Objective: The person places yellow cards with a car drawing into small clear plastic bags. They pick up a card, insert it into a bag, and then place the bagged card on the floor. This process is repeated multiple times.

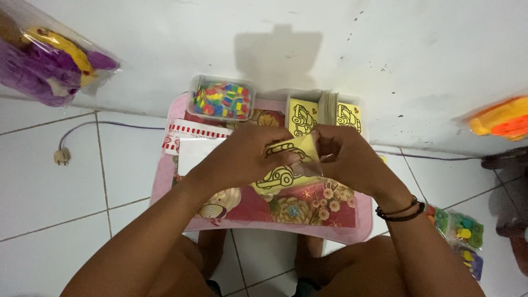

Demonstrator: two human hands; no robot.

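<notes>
Both hands meet over a small pink table with a floral top. My left hand and my right hand together hold a yellow card with a black car drawing, partly inside a clear plastic sleeve. The left hand's fingers cover the card's upper left; the right hand pinches its right edge. A black bracelet sits on my right wrist. Behind the hands stands a box of the same yellow car cards.
A clear tub of small colourful pieces stands at the table's back left. A red-and-white striped packet with white paper lies on the left. Bagged toys hang or lie at far left and right; more bags rest on the tiled floor.
</notes>
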